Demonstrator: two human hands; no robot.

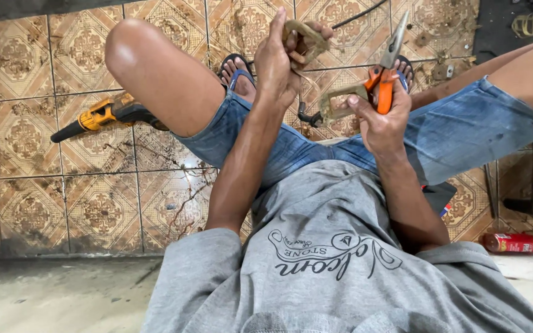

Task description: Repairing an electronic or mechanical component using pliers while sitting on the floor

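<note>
Strap, tan and grimy, a looped band with loose ends: we log it as held in two places. Its upper loop (303, 34) sits far in the scene, pinched between the fingers and thumb of our left hand (277, 61), which is closed around it at about knee height above the tiled floor (26, 142). Its lower loop (339, 102) hangs nearer and to the right, caught under the thumb of our right hand (380, 120).

Pliers (385, 68), orange-handled with grey jaws: gripped in the same right hand, fingers wrapped round the handles, nose pointing up and away toward the far right. Whether the jaws are parted we cannot tell.

Handling, as we judge it: the strap looks light, limp and worn, likely to sag or twist wherever it is not held, and frayed enough to tear if yanked. We would take it at the flat of each loop, not at the ragged edges. Its long axis runs diagonally, from the far upper loop down to the near right loop, with a thin thread trailing between the hands.

Also present: a yellow and black power tool (103, 114) lying on the tiles at left, a black cable (356, 15) at the far edge, and a red can (513, 242) on its side at near right.
</note>
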